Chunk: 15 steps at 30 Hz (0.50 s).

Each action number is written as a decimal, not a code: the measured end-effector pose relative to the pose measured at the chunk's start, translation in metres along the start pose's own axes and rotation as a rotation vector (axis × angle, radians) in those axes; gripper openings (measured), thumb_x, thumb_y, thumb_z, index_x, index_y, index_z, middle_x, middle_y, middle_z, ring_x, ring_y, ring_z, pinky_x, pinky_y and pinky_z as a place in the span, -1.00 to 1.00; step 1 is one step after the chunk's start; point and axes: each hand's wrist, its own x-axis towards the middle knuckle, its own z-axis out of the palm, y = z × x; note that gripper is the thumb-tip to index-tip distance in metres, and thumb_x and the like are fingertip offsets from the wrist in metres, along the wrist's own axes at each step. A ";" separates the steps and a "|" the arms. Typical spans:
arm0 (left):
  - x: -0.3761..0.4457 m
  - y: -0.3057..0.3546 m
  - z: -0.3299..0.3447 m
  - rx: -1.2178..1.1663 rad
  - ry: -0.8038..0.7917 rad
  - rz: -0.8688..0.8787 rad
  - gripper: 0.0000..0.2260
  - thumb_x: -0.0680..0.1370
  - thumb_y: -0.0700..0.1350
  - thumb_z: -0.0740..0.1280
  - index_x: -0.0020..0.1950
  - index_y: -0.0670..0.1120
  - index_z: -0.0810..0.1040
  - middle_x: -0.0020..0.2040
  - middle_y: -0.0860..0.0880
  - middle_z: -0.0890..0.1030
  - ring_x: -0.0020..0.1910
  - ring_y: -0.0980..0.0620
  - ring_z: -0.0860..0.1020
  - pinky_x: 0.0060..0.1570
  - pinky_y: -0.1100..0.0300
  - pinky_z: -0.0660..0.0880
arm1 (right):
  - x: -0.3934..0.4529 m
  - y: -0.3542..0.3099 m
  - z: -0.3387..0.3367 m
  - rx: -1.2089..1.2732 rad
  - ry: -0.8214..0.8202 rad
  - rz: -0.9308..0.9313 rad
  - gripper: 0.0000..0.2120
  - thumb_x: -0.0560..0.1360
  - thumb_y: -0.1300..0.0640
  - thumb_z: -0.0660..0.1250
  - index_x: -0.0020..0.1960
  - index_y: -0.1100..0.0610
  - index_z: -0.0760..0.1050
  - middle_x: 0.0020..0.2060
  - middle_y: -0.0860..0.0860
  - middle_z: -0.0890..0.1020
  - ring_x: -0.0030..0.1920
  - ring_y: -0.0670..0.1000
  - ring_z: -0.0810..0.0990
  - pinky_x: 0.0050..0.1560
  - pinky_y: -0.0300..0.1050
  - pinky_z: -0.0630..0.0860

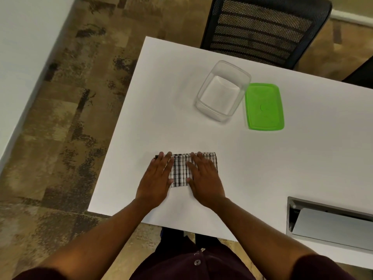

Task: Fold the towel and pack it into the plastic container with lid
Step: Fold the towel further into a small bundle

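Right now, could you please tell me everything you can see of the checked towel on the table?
The towel is white cloth with a black check, already folded into a small, compact rectangle. It lies flat on the white table near its front edge. The left hand and right hand press flat on its two ends, palms down, covering much of it. It lies apart from the clear container and green lid.

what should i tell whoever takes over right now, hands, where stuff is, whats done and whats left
Left hand and right hand: both flat, palms down, pressing the checked towel, gripping nothing.
Towel: folded into a small rectangle near the table's front edge.
Clear container: open and empty, farther back. Green lid: flat on the table at the container's right side.
Done: folding, or nearly.
Left: maybe one more fold if it looks too big, put the towel in the container, press the lid on.
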 end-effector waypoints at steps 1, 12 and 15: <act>0.002 0.001 0.003 -0.010 -0.017 -0.002 -0.35 0.63 -0.01 0.21 0.64 -0.13 0.01 0.66 -0.07 -0.01 0.64 -0.07 -0.08 0.58 -0.09 0.10 | 0.004 -0.003 0.004 -0.005 -0.043 -0.014 -0.42 0.65 -0.09 0.14 0.63 0.06 0.18 0.66 0.08 0.10 0.67 0.13 -0.03 0.63 0.18 0.02; 0.003 -0.010 0.026 0.079 -0.097 -0.074 -0.33 0.64 0.21 -0.02 0.64 -0.10 -0.10 0.66 -0.04 -0.10 0.64 -0.02 -0.09 0.57 -0.14 -0.01 | -0.005 0.039 0.024 -0.039 -0.076 0.057 -0.17 0.63 -0.38 0.01 0.68 0.08 -0.18 0.68 0.01 -0.14 0.67 0.03 -0.17 0.63 0.21 0.04; 0.003 -0.008 0.024 0.096 -0.111 -0.085 -0.33 0.64 0.22 -0.05 0.64 -0.10 -0.12 0.66 -0.05 -0.12 0.64 -0.02 -0.11 0.57 -0.18 -0.04 | -0.004 0.037 0.023 -0.020 -0.084 0.119 -0.11 0.60 -0.42 -0.01 0.67 0.11 -0.22 0.68 0.02 -0.18 0.67 0.04 -0.20 0.63 0.22 0.04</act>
